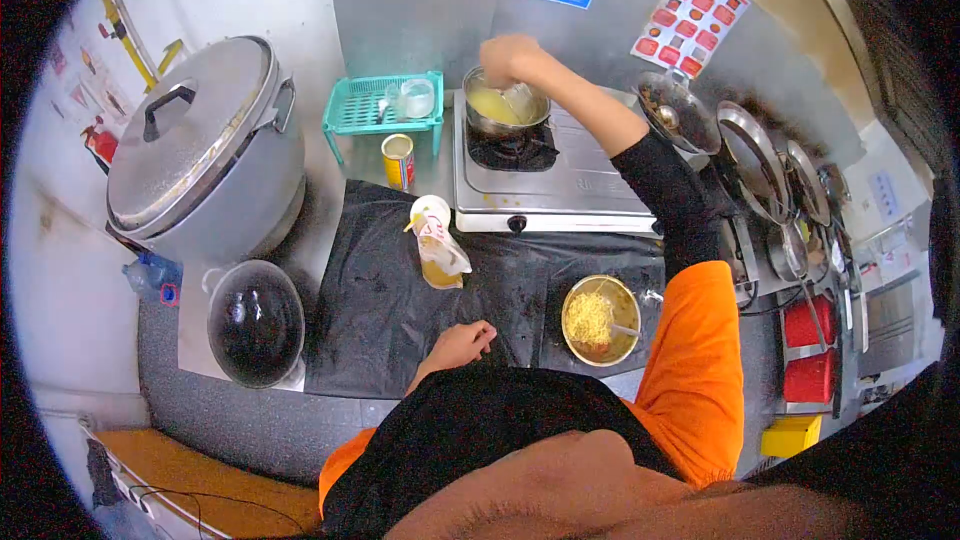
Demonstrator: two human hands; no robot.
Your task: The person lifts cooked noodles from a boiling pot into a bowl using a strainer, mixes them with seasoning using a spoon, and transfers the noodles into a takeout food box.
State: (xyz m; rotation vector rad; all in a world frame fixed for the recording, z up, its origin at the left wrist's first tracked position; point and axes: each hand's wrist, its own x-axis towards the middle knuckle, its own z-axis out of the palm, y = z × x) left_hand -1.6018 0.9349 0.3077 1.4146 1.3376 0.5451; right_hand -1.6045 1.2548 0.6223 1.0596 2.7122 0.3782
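Observation:
My right hand [510, 58] is raised over a metal pot [482, 123] on the stove, its fingers closed. What they grip is hidden; something pale and shiny slants down below them into the pot's yellowish liquid [490, 104]. At the front of the black plastic sheet [350, 290], my left hand [464, 342] rests with loosely curled fingers and nothing visible in them. Ahead of it lies a clear bag of brownish contents [441, 262] beside a white round lid or cup [430, 208]. A bowl of shredded yellow food [590, 319], with a utensil in it, sits to the right.
A large lidded pot [200, 150] and a black wok [256, 325] stand at left. Behind the sheet are an opened can [398, 162] and a turquoise rack [350, 108]. The steel stove [590, 175] fills the back; several pans [755, 160] line the right.

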